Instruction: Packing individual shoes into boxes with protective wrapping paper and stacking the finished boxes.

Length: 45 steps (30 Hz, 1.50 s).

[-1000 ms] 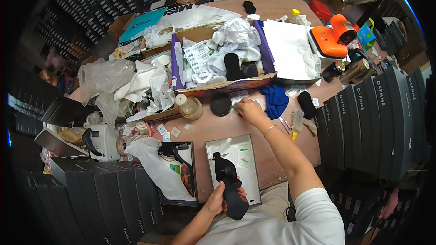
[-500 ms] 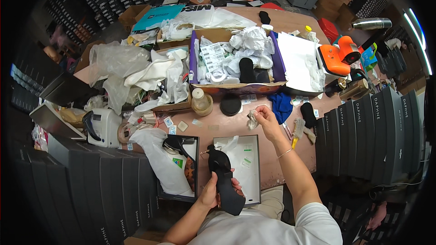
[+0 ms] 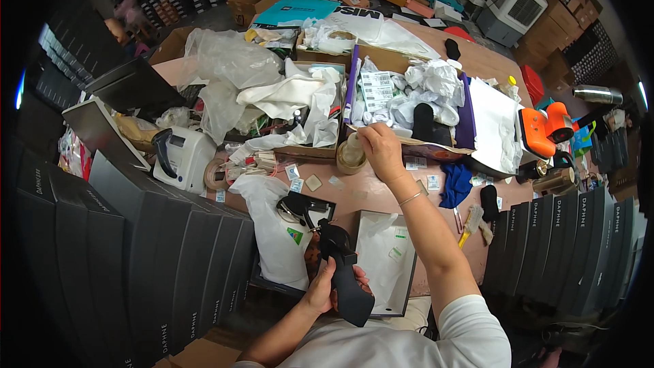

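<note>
My left hand [image 3: 319, 294] grips a black shoe [image 3: 355, 298] with its sole turned up and its strap end pointing away from me. My right hand [image 3: 383, 151] is at the white top of a squat clear bottle [image 3: 351, 158], fingers pinched together. The crumpled beige rag it held a moment ago is hidden by the fingers here. Below the right forearm lies an open white-lined shoe box [image 3: 383, 259]. Left of the shoe, another open box holds white tissue paper [image 3: 274, 252] and a second black shoe [image 3: 296, 206].
Grey shoe boxes stand in rows at left [image 3: 170, 259] and right [image 3: 569, 252]. Behind the bottle, a purple-edged carton [image 3: 467, 112] holds crumpled paper. A white label printer [image 3: 184, 157], a blue cloth [image 3: 455, 185] and a yellow-handled brush [image 3: 471, 221] lie around the table.
My right hand has moved left and away from me to the bottle top. My left hand still holds the shoe. The whole view has shifted, with table items now further right.
</note>
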Tool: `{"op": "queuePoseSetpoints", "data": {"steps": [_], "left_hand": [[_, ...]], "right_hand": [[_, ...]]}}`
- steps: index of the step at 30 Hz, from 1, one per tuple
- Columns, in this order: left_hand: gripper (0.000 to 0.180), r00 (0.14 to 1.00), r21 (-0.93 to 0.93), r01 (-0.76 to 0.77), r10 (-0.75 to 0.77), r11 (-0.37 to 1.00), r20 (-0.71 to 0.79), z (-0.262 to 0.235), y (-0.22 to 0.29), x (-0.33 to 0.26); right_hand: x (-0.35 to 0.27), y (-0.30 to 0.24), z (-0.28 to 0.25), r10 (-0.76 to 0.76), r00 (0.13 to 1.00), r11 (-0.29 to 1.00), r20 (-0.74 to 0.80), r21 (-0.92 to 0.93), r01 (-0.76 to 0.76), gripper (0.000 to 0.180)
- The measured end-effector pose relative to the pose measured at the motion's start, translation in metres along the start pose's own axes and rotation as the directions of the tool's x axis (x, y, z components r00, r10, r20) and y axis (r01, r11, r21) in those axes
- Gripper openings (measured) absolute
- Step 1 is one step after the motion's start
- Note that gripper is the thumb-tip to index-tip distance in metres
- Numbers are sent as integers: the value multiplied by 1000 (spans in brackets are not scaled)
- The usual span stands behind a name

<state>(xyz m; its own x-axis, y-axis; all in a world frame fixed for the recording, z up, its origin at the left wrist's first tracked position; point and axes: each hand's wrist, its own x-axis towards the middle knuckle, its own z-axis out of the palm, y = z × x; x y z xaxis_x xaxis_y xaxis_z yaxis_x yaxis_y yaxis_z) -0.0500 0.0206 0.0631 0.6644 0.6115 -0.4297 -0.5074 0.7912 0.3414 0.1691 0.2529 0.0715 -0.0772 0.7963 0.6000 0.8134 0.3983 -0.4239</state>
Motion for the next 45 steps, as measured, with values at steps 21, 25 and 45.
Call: {"op": "queuePoseSetpoints", "data": {"steps": [21,25,45], "left_hand": [[80,998,-152,45,-50,987,-25,8,-3,-18],[92,997,-43,59,-61,997,-41,13,-3,-24],[79,997,214,-75,79,974,-6,35,-26,-42]], "right_hand": [[-85,24,-33,897,430,252,-100,915,-314,34],[-61,11,-13,392,879,907,-272,274,-320,38],[-213,-199,-165,355,923,828,150,408,-385,16]]}}
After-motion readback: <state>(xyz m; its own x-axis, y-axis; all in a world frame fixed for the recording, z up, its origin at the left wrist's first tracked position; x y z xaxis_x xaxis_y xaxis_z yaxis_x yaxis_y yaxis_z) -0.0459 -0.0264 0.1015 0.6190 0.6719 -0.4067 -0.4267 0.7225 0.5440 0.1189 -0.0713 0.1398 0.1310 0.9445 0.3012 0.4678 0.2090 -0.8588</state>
